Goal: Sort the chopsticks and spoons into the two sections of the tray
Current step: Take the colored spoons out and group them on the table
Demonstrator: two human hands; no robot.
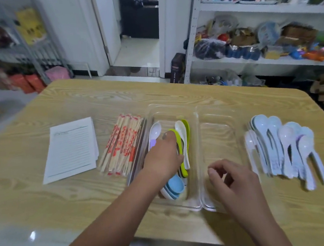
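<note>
A clear plastic tray point(196, 108) with two long sections lies mid-table. Its left section holds several spoons: white point(155, 129), green point(186, 128), and blue point(175, 187) at the near end. My left hand point(163, 159) reaches into that section and rests on the spoons, its fingers around a green spoon point(178, 141). The right section point(218, 137) holds nothing. My right hand point(233, 181) hovers over the near end of the right section, fingers loosely curled and holding nothing. Wrapped chopsticks point(123, 145) lie in a pile left of the tray. A pile of pale blue and white spoons point(283, 144) lies to the right.
A lined sheet of paper point(71, 149) lies at the table's left. The wooden table point(97, 97) ends close to me at the front. Cluttered white shelves point(259, 60) stand behind on the right, a wire rack point(25, 46) on the left.
</note>
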